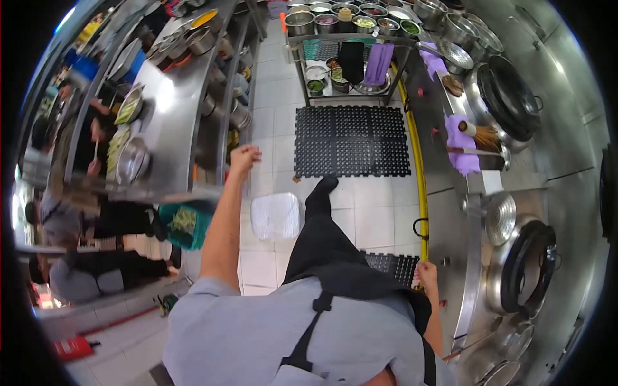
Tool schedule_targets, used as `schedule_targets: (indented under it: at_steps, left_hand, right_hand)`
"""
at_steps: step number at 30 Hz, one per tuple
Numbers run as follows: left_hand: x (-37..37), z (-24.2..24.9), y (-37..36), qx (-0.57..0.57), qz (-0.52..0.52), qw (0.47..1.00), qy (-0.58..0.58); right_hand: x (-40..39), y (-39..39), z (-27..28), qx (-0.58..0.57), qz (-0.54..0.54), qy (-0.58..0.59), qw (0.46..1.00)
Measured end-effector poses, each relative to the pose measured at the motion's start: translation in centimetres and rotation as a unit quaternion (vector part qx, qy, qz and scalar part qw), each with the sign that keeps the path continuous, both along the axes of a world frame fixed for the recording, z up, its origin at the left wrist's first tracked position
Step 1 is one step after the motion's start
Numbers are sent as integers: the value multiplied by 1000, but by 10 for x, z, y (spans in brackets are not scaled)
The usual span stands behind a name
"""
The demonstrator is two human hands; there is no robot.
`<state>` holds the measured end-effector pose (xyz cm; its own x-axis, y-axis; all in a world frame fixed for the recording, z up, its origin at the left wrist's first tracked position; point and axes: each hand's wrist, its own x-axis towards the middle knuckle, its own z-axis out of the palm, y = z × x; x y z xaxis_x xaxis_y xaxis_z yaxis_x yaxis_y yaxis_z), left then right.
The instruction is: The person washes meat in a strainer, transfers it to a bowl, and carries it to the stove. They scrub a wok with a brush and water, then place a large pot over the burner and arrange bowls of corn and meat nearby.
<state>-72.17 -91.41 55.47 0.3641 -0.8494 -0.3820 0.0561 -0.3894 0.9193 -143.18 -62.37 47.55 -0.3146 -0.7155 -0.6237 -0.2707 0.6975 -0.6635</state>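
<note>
My left hand (244, 160) hangs out in front, over the floor beside the left steel counter (168, 122). Its fingers are loosely bent and a little apart, with nothing in them. Close to the cooking range on the right is my right hand (426, 274), its fingers curled in and no object showing in them. Below my left hand, a foil-like silver rectangular package or tray (275, 217) lies on the tiles. My leg in black reaches forward, the shoe (327, 184) near a black rubber mat (352, 141).
Ahead stands a steel rack (351, 40) with several pots of ingredients. Woks (528, 267), a bamboo brush (479, 133) and a strainer (500, 219) line the range, edged by a yellow pipe (417, 167). A green basket (182, 226) and other people (87, 276) are at left.
</note>
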Motion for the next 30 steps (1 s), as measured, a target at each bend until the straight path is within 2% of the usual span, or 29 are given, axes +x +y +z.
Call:
schedule_targets:
  at_steps: [2,3,4,5,6,7,8,9,10,14,15,17,19,21,22,24,26,30]
  left_hand:
    - [13,-3,-124,16,17,1000,14]
    - [22,-10,-190,18,21,999,27]
    - [41,-38,-265,-3,10,999,36]
    - [59,-74,-324,-12,-1,999,47]
    - [70,-89,-375,-9,4,998,67]
    - [79,-93,-432,-12,10,996,85]
    - [88,-100,-483,-27,27,996,85]
    - [97,-108,-528,-42,43,995,85]
    - [109,-112,-570,-54,45,995,73]
    - [128,-117,-686,-63,80,994,39]
    - [135,-127,-708,-59,92,993,42]
    - [148,-147,-742,-47,51,997,20]
    - [155,-169,-765,-29,-21,999,40]
    - [161,-189,-779,-7,-84,995,61]
    - [156,-193,-779,-43,-79,994,63]
    - [143,-193,-778,-114,-59,989,75]
    - [143,-181,-774,-137,-22,990,22]
    - [155,-121,-766,-319,132,938,-40]
  right_hand:
    - [20,-30,15,22,-13,-3,1000]
    - [29,-38,21,-12,17,-18,1000]
    - [40,-39,11,25,-16,32,999]
    - [71,-52,41,62,-58,23,996]
    - [94,-59,59,96,-48,46,993]
    - [70,7,-14,157,-47,-20,986]
    - [60,53,-48,110,105,75,986]
    - [64,74,-58,132,87,-23,987]
    - [69,86,-51,233,-51,-99,966]
    - [127,-9,50,261,-117,-63,956]
    - [135,-54,77,265,-143,-70,951]
    - [150,-113,113,268,-176,-76,944]
    - [148,-135,117,294,-143,-11,945]
    - [142,-139,106,303,-230,-25,924]
    - [139,-141,103,307,-270,-32,912]
    - [138,-146,95,297,-237,-33,924]
    - [143,-148,88,288,-225,-49,930]
    - [159,-148,86,277,-215,-66,934]
